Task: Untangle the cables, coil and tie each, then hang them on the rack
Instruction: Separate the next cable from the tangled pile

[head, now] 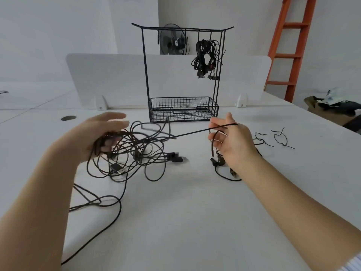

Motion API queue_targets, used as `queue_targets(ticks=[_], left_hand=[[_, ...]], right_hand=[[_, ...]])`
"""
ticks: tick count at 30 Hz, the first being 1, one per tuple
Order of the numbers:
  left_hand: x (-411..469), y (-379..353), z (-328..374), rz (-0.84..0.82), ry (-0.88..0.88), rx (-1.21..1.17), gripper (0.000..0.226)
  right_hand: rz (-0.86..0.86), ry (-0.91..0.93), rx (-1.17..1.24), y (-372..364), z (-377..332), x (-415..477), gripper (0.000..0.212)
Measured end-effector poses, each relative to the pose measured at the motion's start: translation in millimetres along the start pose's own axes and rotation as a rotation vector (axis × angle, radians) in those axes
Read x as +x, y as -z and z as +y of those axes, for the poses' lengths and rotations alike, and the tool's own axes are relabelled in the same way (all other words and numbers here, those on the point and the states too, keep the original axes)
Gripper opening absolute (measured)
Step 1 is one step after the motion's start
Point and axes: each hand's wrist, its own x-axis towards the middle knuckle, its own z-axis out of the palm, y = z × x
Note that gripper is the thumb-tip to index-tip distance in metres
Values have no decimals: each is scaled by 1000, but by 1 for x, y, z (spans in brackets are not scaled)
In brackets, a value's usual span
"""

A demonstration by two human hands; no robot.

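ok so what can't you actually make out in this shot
Head view only:
- left hand: fingers motion-blurred, so its hold on the tangle is unclear.
- tangle: overlapping strands hide how many cables it holds.
- hung bundle on the rack: too small to count cables or see ties.
- plugs below the right hand, which pinches the taut strand: partly hidden by its wrist.
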Motion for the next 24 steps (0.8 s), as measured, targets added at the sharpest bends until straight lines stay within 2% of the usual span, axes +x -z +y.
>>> queue_targets(ticks=[1, 3, 5, 6, 7, 10, 13, 15, 17, 19, 21, 23, 24], left_hand=[[-2, 4, 1, -69, -11, 144, 37], [-6, 10, -2, -175, -2, 379, 48], [-6, 13, -6, -205, -9, 484, 49], [-6, 13, -6, -224, -22, 455, 46], [-5, 13, -7, -242, -39, 345, 43], [-2, 15, -6, -259, -123, -320, 70], [9, 13, -10, -104, -94, -710, 82], [15, 11, -14, -60, -42, -787, 67], [19, 13, -22, -74, -17, -789, 72], [19, 21, -29, -231, -30, -864, 76], [12, 20, -29, -390, -120, -916, 64], [8, 26, -33, -202, -233, -859, 59], [8, 28, -29, -219, -256, -827, 56]], right_hand=[[14, 21, -8, 0, 1, -1, 39], [64, 72, -39, 1, 2, 0, 39], [121, 99, -24, 3, 1, 3, 40], [149, 97, 12, 4, 0, 4, 41], [173, 90, 54, 5, -1, 5, 42], [241, 38, 147, 9, -3, 7, 39], [248, 8, 136, 8, -1, 6, 38], [221, 8, 101, 6, 1, 5, 41], [209, 12, 97, 5, 2, 5, 42], [211, 12, 97, 6, 2, 6, 43], [227, 0, 116, 10, 0, 9, 43], [241, 2, 129, 13, 0, 12, 43], [244, 9, 107, 13, 0, 13, 43]])
